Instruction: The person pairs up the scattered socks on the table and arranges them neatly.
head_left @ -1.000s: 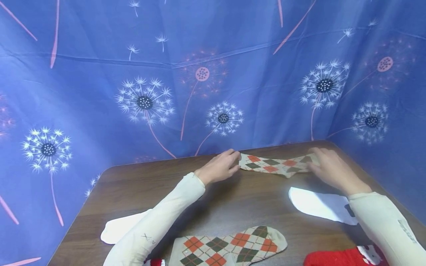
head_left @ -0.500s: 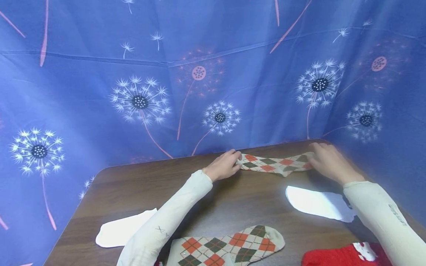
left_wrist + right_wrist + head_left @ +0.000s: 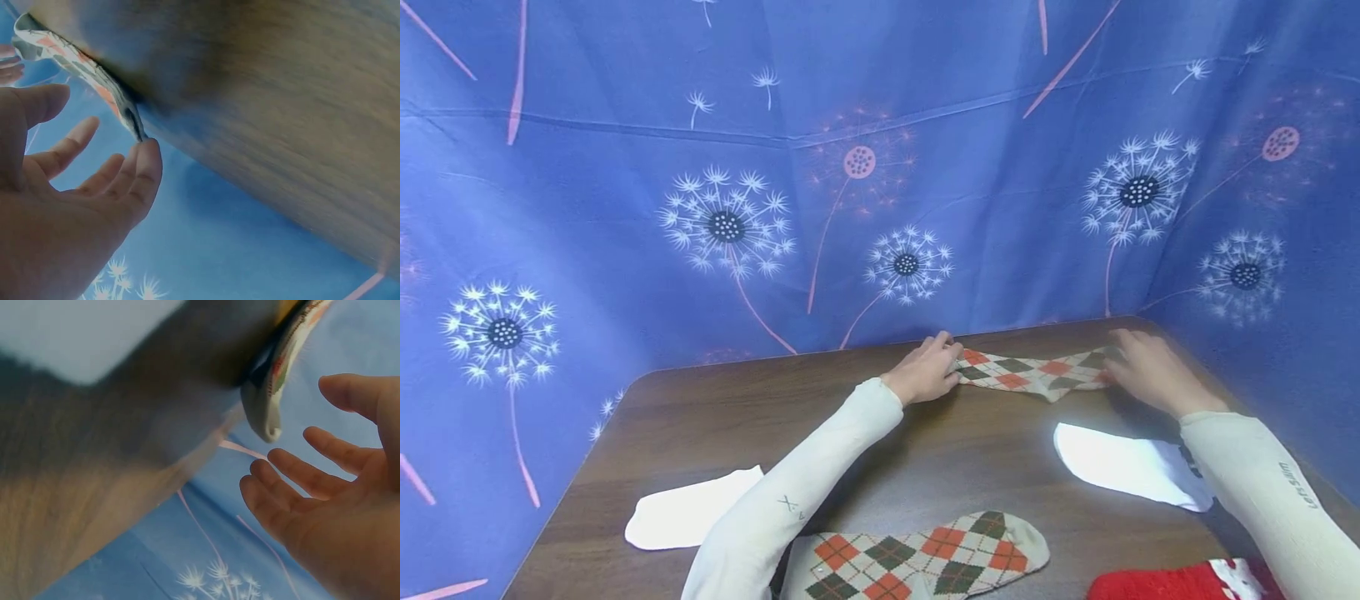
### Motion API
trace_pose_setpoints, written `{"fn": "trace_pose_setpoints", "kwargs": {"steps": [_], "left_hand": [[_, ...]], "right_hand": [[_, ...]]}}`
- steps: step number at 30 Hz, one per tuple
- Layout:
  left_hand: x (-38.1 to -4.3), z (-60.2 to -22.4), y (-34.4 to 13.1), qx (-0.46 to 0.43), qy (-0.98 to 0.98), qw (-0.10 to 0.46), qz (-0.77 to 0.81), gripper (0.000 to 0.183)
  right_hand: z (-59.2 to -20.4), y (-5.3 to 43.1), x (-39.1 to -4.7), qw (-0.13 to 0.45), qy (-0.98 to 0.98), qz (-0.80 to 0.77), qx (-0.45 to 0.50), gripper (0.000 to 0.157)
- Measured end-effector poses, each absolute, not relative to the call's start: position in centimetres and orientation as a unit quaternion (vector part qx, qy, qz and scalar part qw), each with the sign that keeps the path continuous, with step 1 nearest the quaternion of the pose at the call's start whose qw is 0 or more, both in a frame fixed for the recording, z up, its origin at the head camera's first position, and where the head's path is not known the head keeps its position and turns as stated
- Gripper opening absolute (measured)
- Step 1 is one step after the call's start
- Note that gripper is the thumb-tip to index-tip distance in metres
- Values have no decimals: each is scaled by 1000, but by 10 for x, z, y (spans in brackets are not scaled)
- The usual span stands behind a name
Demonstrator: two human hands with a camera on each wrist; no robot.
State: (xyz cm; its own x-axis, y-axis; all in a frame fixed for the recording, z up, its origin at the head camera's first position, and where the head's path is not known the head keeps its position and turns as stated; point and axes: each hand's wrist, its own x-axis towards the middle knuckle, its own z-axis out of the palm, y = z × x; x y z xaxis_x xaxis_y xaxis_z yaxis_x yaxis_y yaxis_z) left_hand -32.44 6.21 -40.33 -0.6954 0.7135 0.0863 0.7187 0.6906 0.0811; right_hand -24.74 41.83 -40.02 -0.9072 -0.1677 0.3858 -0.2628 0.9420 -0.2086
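An argyle sock (image 3: 1011,372) in beige, orange and dark green lies flat along the far edge of the table. My left hand (image 3: 925,368) is at its left end; in the left wrist view the fingertips touch the cuff, and the thumb stands apart. At the toe end is my right hand (image 3: 1153,371). Its fingers are spread and loosely bent beside the toe (image 3: 267,419) in the right wrist view, a small gap between them. A second argyle sock (image 3: 917,554) of the same pattern lies at the near edge, its lower part cut off by the frame.
One white sock (image 3: 685,510) lies at the left, partly behind the left sleeve. Another white sock (image 3: 1131,467) lies under the right forearm. A red fuzzy sock (image 3: 1157,583) shows at the bottom right. Behind the wooden table (image 3: 715,433) hangs a blue dandelion-print cloth (image 3: 1000,183).
My left hand has shifted a little to the right, covering more of the far argyle sock's cuff. My right hand stays by the toe. The sock lies nearly as before.
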Motion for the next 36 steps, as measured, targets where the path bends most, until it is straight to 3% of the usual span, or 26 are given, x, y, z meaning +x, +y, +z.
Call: {"fn": "trace_pose_setpoints", "kwargs": {"steps": [7, 16, 25, 29, 36], "left_hand": [[-323, -408, 67, -403, -914, 16, -27, 41], [-324, -408, 76, -398, -917, 38, -2, 42], [-328, -408, 75, -391, -919, 42, -13, 36], [-332, -412, 78, -387, -921, 28, -29, 25], [-337, -413, 76, -374, -927, 10, -35, 19]], "right_hand": [[-410, 426, -252, 152, -975, 124, 106, 48], [-415, 427, -248, 160, -973, 135, 100, 47], [-411, 430, -254, 108, -982, 128, 91, 52], [-412, 430, -256, 94, -983, 130, 86, 50], [-417, 429, -266, 125, -979, 105, 119, 38]]}}
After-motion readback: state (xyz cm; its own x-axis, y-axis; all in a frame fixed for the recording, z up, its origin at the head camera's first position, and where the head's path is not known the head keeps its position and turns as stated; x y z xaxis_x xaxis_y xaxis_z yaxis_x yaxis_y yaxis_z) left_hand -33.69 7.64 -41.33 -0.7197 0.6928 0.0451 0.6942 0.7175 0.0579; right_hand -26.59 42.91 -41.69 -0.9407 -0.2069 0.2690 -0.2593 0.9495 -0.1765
